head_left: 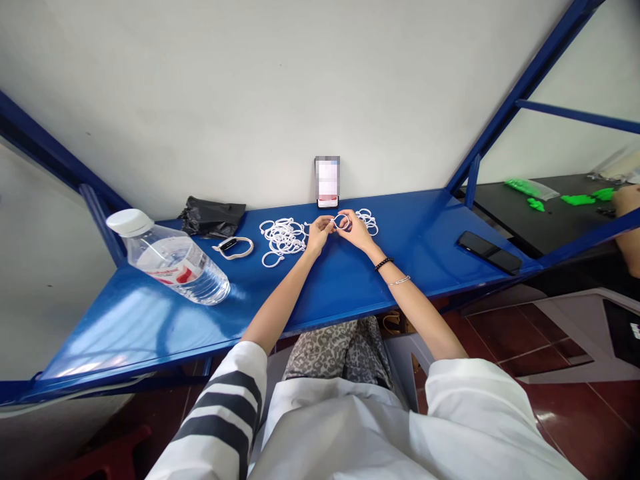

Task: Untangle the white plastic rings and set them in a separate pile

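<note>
So we're pinching one white ring with both the left hand and right hand, close together over the table, probably to steady it. The bigger ring pile is sitting beside the left hand and a smaller pile is lying by the right, likely for easy reach. The phone is leaning on the wall, presumably so its screen is facing us. Our grip is hiding bits of the ring, and that screen's looking too pixelated for reading.
</note>
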`<state>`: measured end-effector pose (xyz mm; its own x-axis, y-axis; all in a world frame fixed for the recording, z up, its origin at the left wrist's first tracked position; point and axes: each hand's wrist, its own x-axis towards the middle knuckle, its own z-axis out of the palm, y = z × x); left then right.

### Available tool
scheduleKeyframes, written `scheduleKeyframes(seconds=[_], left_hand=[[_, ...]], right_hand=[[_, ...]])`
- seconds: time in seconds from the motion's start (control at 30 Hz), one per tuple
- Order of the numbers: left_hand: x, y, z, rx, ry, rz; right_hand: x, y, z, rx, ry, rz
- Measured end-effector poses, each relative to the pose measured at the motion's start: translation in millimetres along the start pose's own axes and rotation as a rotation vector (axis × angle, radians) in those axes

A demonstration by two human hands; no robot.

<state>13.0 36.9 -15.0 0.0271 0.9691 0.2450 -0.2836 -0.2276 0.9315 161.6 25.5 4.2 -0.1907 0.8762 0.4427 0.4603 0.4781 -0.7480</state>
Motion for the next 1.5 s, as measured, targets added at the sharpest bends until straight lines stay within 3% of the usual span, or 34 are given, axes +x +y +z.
scheduleKeyframes(seconds=[0.67, 1.0, 1.27, 1.5], left_hand=[[0, -1, -0.8, 0.032, -0.007, 0.014], [1, -3, 0.7, 0.033, -0.025, 0.010], [-1, -1, -0.1, 0.210, -0.129, 0.031], [1, -8, -1.2, 0.245, -0.045, 0.107]], right_hand=[[0, -2, -2, -0.074, 0.025, -0.090], [1, 2, -1, -0.046, 0.033, -0.001], [1, -5, -1, -0.013, 0.040, 0.025], [-1, -10, -2, 0.051, -0.004, -0.021]])
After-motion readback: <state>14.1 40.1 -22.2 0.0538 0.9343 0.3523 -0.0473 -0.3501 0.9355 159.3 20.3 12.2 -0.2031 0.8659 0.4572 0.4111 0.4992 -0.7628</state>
